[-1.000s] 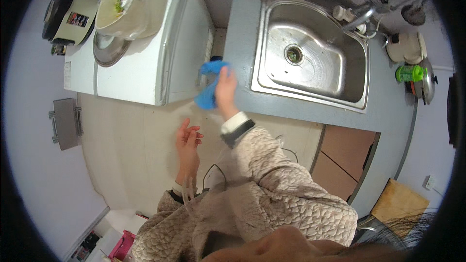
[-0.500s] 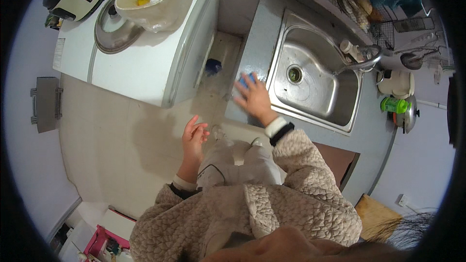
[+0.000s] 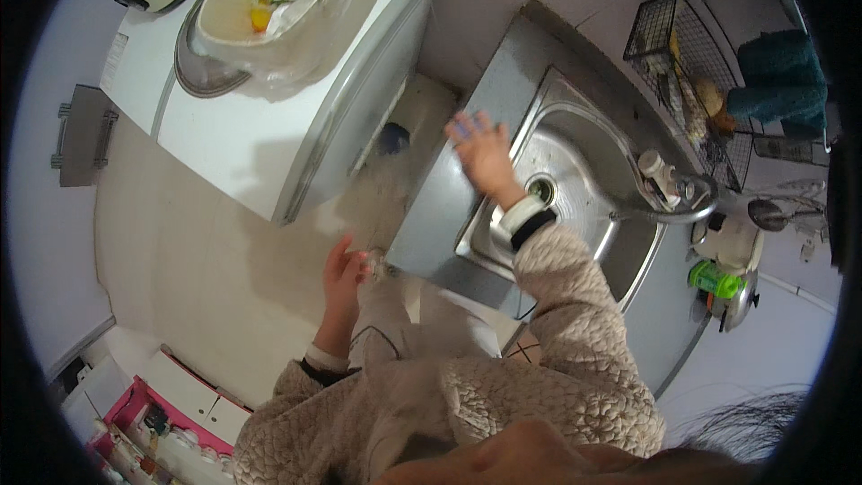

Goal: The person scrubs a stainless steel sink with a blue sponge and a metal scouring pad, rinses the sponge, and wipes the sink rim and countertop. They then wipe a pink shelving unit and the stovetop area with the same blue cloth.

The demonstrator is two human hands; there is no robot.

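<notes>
"While the right hand (image 3: 485,157) spreads over the blue cloth (image 3: 464,128), where is the left hand (image 3: 343,278)?"

"Well apart, to its left, fingers loosely bent, apparently empty. Beneath the right fingers, the cloth shows only as blue slivers above the grey countertop (image 3: 431,216); whether they grip it cannot be told."

"How is the cloth best worked?"

"Hold the palm level and press evenly through all fingers. Mind the steel sink (image 3: 588,175) just right of that hand; its rim could snag the cloth."

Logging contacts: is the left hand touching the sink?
Apart: in the head view, a stretch of counter shows between the left hand and the sink.
</notes>
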